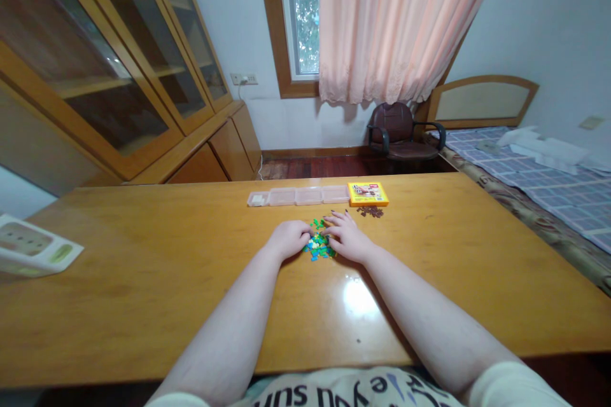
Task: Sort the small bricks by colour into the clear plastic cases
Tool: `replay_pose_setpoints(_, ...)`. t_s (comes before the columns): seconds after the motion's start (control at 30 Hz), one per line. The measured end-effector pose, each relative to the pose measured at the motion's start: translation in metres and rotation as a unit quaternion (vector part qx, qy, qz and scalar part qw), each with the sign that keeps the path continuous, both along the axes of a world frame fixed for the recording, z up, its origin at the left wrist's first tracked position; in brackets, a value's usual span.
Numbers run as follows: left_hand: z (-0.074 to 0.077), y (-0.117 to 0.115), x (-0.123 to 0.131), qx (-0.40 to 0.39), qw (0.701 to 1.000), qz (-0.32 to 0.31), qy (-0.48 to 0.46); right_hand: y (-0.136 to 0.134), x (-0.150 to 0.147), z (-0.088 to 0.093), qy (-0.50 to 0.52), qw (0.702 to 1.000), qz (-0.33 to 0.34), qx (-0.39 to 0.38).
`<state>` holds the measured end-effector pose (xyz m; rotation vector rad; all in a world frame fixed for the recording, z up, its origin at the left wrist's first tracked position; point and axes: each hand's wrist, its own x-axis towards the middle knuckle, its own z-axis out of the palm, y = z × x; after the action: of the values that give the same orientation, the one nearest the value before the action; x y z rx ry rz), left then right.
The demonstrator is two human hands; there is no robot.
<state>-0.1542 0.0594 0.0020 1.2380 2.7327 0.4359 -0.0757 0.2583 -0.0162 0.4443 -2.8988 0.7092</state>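
A small heap of tiny green, blue and pale pieces (319,245) lies on the wooden table (143,254) in front of me. My left hand (287,238) rests at the heap's left edge with its fingers curled in; what they hold, if anything, is hidden. At the heap's right edge my right hand (347,236) lies palm down, fingers stretched flat over the pieces. A clear compartment tray (298,196) lies just beyond, with a yellow box (367,193) at its right end. A small pile of dark brown pieces (371,211) sits below the box.
A white plastic item (33,248) sits at the table's left edge. Glass-door cabinets (119,63) stand along the left wall. Behind the table are a brown office chair (401,130), a window with pink curtains (396,19), and a bed (548,184) on the right.
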Motion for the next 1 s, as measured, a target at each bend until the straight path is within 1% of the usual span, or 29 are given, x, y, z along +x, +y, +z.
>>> replay_pose_setpoints(0.13,0.0002,0.0008,0.0004,-0.015,1.0,0.006,-0.003,0.0004,0.0001,0.0001,-0.01,1.0,0.004,0.004)
replay_pose_setpoints(0.3,-0.0008,0.0014,-0.0006,-0.027,0.999,0.031,-0.014,0.0005,-0.0009,-0.0006,-0.027,0.999,-0.017,0.023)
replay_pose_setpoints(0.4,-0.0011,0.0008,-0.0007,-0.014,0.999,0.027,-0.016,0.0005,-0.0014,-0.0004,-0.027,0.999,-0.025,0.019)
replay_pose_setpoints(0.5,-0.0008,0.0009,0.0003,0.002,1.0,0.012,-0.019,0.0007,-0.0012,-0.0008,-0.02,1.0,-0.014,0.008)
replay_pose_setpoints(0.67,-0.0016,0.0017,0.0007,-0.008,0.999,-0.008,-0.031,0.0008,-0.001,-0.0023,-0.009,1.0,0.004,0.0)
replay_pose_setpoints(0.87,-0.002,0.0009,-0.0009,-0.009,0.999,0.011,-0.029,0.0006,-0.0008,-0.0012,-0.009,1.0,0.007,0.004)
replay_pose_setpoints(0.93,-0.0015,0.0004,-0.0009,-0.009,1.0,0.021,-0.02,0.0003,-0.0007,-0.0007,-0.012,1.0,0.001,0.009)
replay_pose_setpoints(1.0,-0.0009,0.0,-0.0004,-0.002,1.0,0.019,-0.013,0.0001,-0.0007,-0.0005,-0.015,1.0,-0.01,0.012)
